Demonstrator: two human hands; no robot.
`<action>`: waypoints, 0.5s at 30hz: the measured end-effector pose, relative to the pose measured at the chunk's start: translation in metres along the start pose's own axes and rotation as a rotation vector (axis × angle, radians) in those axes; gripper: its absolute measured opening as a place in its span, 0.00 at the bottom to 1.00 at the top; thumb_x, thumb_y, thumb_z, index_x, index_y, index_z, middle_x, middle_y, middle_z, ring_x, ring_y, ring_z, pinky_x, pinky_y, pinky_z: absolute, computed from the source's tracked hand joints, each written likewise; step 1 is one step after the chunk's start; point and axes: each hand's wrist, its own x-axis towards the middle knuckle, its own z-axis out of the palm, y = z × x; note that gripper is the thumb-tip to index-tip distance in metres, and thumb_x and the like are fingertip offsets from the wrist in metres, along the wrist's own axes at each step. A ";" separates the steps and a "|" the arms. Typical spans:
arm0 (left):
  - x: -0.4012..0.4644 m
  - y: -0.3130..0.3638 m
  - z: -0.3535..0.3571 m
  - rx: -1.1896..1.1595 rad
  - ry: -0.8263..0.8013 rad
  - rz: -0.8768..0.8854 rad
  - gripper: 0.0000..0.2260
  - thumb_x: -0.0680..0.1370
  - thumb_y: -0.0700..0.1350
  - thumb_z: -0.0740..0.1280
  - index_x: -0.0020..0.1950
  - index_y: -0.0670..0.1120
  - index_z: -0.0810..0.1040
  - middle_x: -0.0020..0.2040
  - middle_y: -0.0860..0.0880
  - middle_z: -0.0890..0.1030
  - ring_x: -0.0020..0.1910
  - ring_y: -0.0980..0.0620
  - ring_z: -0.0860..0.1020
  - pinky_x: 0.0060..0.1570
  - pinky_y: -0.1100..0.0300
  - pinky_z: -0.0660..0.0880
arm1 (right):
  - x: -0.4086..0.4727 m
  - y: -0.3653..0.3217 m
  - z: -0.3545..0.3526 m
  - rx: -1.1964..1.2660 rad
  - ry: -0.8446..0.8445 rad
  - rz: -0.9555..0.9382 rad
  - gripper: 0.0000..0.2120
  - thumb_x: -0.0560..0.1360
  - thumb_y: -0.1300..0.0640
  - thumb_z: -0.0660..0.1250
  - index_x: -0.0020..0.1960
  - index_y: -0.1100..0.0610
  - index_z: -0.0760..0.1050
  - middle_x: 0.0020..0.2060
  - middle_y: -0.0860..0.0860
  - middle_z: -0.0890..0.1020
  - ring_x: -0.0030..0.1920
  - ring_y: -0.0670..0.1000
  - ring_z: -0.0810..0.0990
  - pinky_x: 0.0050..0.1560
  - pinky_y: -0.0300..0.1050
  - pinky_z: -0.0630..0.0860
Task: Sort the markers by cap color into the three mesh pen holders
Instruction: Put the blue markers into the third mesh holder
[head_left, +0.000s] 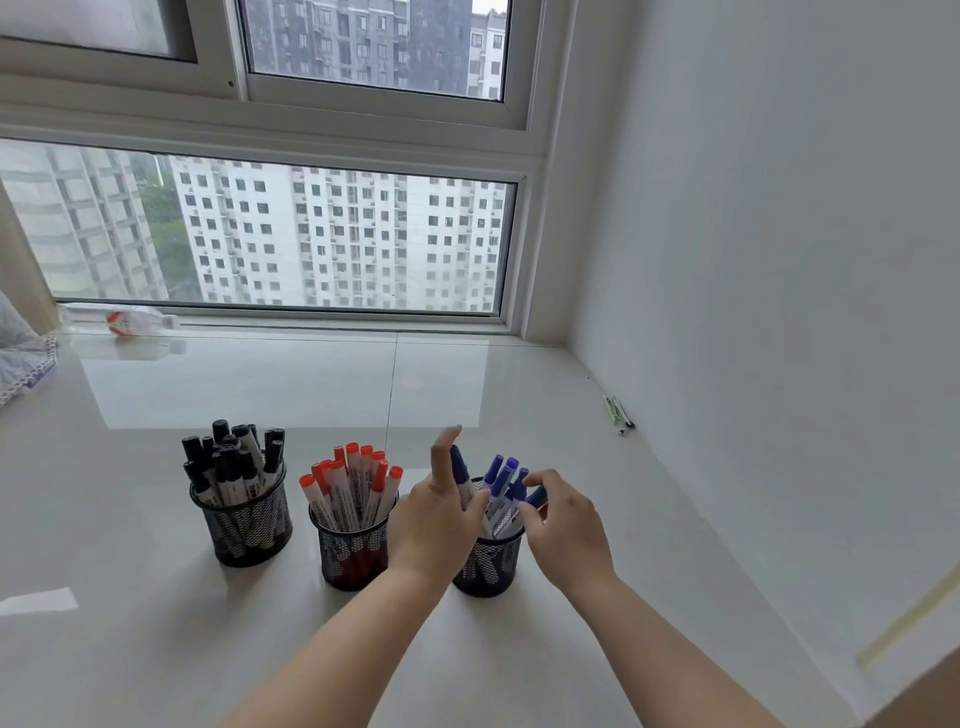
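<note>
Three black mesh pen holders stand in a row on the glossy white table, toward its near edge and well short of the window at the far edge. The left holder (247, 525) is packed with black-capped markers (231, 457), caps up; the middle holder (353, 551) stands just beside it with red-capped markers (350, 480) fanned out above its rim; the right holder (488, 564) carries the blue-capped markers (501, 483) and is partly hidden by both hands. The left hand (436, 512) sits between the middle and right holders, its fingers mostly straight and pointing up, the thumb stretched toward the blue bundle — one blue marker (460, 467) stands upright against its fingers, though whether the hand actually grips it cannot be told. The right hand (563, 525) comes in from the right side of that holder with fingers curled over the blue caps, fingertips pinching at a blue-capped marker (535, 496) near the rim. Both forearms reach in from the near edge of the table. At the far left corner a clear plastic bottle (122, 317) with a red-and-white label lies on its side against the window frame, and a patterned cloth (21, 353) shows at the left edge. A few pens (618, 413) lie along the right edge — right where the table meets the white wall.
</note>
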 end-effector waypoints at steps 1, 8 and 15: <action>0.000 -0.002 0.000 0.012 -0.002 0.023 0.23 0.77 0.54 0.62 0.65 0.57 0.51 0.37 0.55 0.76 0.33 0.52 0.78 0.31 0.59 0.74 | 0.000 0.001 0.001 -0.003 -0.009 0.000 0.07 0.75 0.57 0.63 0.53 0.53 0.74 0.41 0.46 0.77 0.37 0.45 0.73 0.33 0.31 0.64; -0.008 -0.010 0.005 0.086 -0.007 0.091 0.11 0.79 0.54 0.59 0.58 0.52 0.72 0.48 0.55 0.80 0.45 0.54 0.78 0.41 0.59 0.75 | 0.003 0.004 0.002 -0.037 -0.053 -0.009 0.06 0.76 0.56 0.63 0.48 0.54 0.78 0.42 0.45 0.73 0.39 0.46 0.74 0.40 0.37 0.67; -0.023 -0.022 0.012 -0.024 -0.017 0.052 0.17 0.75 0.56 0.65 0.63 0.55 0.72 0.55 0.54 0.69 0.53 0.55 0.71 0.47 0.63 0.71 | 0.011 0.004 -0.010 0.081 -0.036 0.110 0.06 0.74 0.51 0.65 0.45 0.53 0.72 0.41 0.47 0.79 0.41 0.49 0.78 0.43 0.45 0.73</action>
